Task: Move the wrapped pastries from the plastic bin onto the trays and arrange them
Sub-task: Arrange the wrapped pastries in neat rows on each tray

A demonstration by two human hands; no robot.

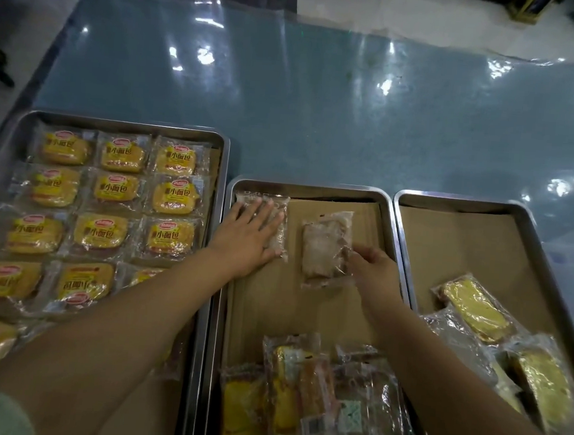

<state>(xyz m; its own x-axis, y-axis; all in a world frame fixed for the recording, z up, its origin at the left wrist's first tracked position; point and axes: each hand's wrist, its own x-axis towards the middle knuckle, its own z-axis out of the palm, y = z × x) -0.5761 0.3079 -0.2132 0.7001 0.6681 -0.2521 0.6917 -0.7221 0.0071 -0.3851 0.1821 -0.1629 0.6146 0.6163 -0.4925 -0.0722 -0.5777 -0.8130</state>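
Observation:
Three metal trays lie side by side. The left tray [224, 164] holds rows of yellow wrapped buns [174, 196]. In the middle tray [315, 188], lined with brown paper, my left hand [248, 236] lies flat, fingers spread, on a pale wrapped pastry [278, 216] in the far left corner. My right hand [376, 269] grips the near right edge of a second pale wrapped pastry [324, 247] lying beside it. A loose heap of wrapped pastries [315, 401] fills the tray's near end. The plastic bin is out of view.
The right tray [465, 201] has bare brown paper at its far half and several yellow wrapped cakes [471, 307] at its near end. A shiny blue plastic-covered table [322, 100] stretches beyond the trays. Floor shows at far left.

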